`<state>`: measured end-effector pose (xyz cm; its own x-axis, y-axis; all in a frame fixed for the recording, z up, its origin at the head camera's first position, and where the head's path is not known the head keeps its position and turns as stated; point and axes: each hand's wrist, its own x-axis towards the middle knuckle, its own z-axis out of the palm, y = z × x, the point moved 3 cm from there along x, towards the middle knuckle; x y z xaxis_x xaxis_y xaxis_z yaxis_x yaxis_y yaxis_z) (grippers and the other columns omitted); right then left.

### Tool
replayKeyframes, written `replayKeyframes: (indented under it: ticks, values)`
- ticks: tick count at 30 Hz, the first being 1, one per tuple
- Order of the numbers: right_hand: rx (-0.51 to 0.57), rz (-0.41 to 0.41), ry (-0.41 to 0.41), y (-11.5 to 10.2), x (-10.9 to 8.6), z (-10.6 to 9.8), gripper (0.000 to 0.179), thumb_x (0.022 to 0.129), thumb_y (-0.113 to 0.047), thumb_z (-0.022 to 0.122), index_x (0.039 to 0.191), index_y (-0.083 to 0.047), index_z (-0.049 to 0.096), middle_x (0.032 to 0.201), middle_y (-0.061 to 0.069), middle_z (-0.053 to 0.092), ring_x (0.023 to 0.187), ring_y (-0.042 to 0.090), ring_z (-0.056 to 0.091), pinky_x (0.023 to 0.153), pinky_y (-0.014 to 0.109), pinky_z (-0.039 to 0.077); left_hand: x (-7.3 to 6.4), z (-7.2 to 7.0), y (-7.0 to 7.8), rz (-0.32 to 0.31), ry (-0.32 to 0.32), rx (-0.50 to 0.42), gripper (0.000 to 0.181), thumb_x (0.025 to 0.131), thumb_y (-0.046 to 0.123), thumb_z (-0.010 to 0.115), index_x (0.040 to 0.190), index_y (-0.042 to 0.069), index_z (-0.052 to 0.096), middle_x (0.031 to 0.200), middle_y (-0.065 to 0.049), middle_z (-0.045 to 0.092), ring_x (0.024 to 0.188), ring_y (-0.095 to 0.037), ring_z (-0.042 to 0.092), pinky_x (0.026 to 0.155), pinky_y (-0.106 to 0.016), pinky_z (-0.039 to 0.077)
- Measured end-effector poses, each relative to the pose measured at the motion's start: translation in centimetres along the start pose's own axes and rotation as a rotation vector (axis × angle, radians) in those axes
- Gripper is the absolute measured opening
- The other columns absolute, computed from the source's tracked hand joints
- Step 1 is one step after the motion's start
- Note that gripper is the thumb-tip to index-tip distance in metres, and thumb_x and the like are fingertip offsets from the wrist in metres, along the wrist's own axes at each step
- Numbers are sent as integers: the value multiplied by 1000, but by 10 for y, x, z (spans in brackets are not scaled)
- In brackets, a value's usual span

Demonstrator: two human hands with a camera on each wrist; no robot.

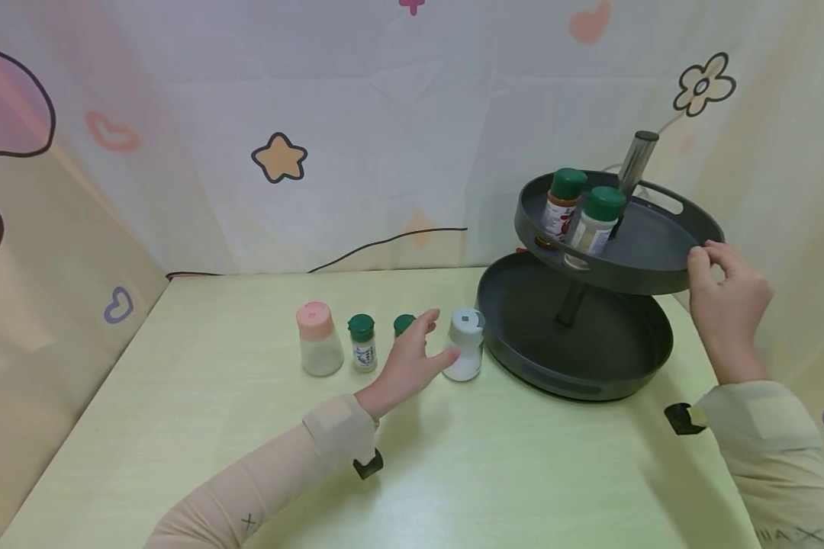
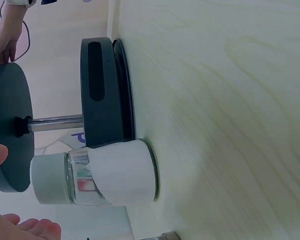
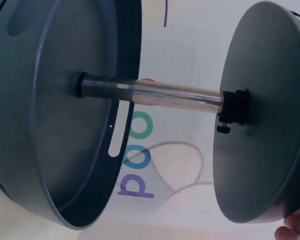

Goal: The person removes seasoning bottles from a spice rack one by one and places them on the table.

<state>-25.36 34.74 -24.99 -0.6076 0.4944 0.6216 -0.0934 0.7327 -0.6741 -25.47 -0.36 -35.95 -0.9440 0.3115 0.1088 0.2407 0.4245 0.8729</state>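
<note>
A jar of white powder with a pale lid (image 1: 465,328) stands upright against the lower tier of a dark two-tier rotating tray (image 1: 570,374). My left hand (image 1: 407,366) reaches beside this jar with thumb and fingers spread, and nothing is held between them. In the left wrist view the powder jar (image 2: 122,172) has the thumb and fingertips around its lid, apart from it as far as I can see. My right hand (image 1: 731,297) pinches the right rim of the upper tier (image 1: 666,236). Two green-capped spice bottles (image 1: 590,225) sit on that tier.
Left of the powder jar stand a pink-lidded jar (image 1: 320,343), a small green-capped bottle (image 1: 363,347) and another green cap (image 1: 403,323) partly behind my left hand. A metal post (image 3: 175,95) joins the tiers. A patterned curtain (image 1: 357,114) hangs behind the table (image 1: 522,473).
</note>
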Motion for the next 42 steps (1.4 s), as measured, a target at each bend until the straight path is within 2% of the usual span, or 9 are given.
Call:
replayKeyframes:
  ticks: [5,10,13,15,17,24,32,36,42]
  values:
    - [-14,72,-36,3,5,1,42,85,-28,39,103,-1,65,117,12,57,116,15,50,97,21,36,0,1,2,8,5,-5,65,83,28,59,137,10,27,141,-4,33,128,-19,34,100,-37,36]
    - [-34,128,-64,7,7,1,43,85,-28,35,111,-6,62,123,7,53,115,10,49,83,9,35,1,2,5,18,11,-1,65,83,26,60,137,10,27,141,-5,33,127,-19,35,99,-37,36]
    - [-16,100,-39,9,9,1,35,82,-22,35,79,-10,68,90,-9,66,80,2,56,59,10,28,1,3,7,16,13,7,66,83,26,60,137,10,27,141,-4,33,127,-19,35,99,-36,36]
    - [8,108,-40,10,11,1,29,81,-21,36,61,-9,53,68,-18,53,63,1,42,54,16,22,2,3,9,13,12,5,66,83,27,60,138,10,27,141,-4,33,127,-18,35,99,-36,36]
    - [32,130,-49,12,12,0,26,81,-20,36,57,-10,35,54,-17,33,55,5,25,50,23,15,2,4,11,11,9,-1,67,83,28,60,138,12,27,141,-3,33,127,-17,34,99,-37,36]
    - [107,276,-109,18,13,1,26,82,-20,37,56,-15,36,44,-15,26,53,9,24,47,25,15,12,7,31,47,34,-39,64,83,31,59,137,15,28,141,1,33,127,-15,35,101,-37,34]
    - [136,311,-105,20,14,3,26,82,-21,37,57,-16,41,49,-18,33,59,9,28,53,24,18,37,8,76,196,130,-19,58,85,29,57,134,10,34,137,-3,39,124,-16,39,100,-34,34]
    - [146,324,-106,20,15,3,25,83,-22,37,58,-16,43,50,-18,35,61,9,29,54,24,18,52,10,93,224,148,-30,57,85,28,58,134,10,35,135,-3,43,123,-15,40,101,-31,35]
    - [149,384,-130,22,14,4,26,84,-25,37,87,-20,63,74,-25,56,80,0,42,68,14,28,72,13,113,221,140,23,54,85,28,58,132,11,38,132,-1,46,121,-13,42,99,-29,37]
